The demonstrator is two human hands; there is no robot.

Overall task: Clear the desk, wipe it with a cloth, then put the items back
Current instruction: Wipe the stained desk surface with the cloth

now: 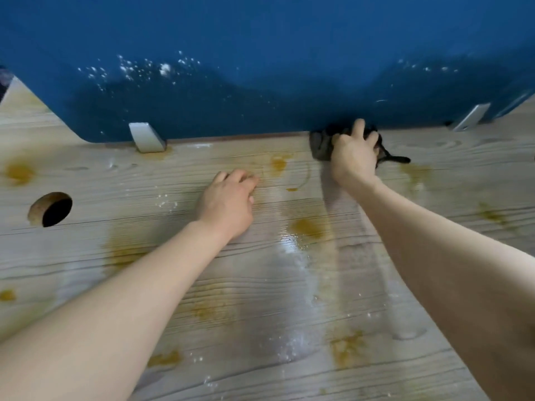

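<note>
The right hand [353, 154] grips the cloth [321, 146] at 1 o'clock, against the panel [260, 68]. The left hand [228, 204] rests loosely curled and empty on the desk [86, 270]. It is best to press flat and pull toward 6 o'clock across the stains [307, 227].

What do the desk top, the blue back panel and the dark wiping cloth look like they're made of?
Desk top: wood or wood-look laminate, judging by printed-looking grain lines and a glossy wet sheen. Blue back panel: matte, possibly fabric-covered or painted board; too blurred to tell. Cloth: soft dark fabric, bunched under the right hand.
</note>
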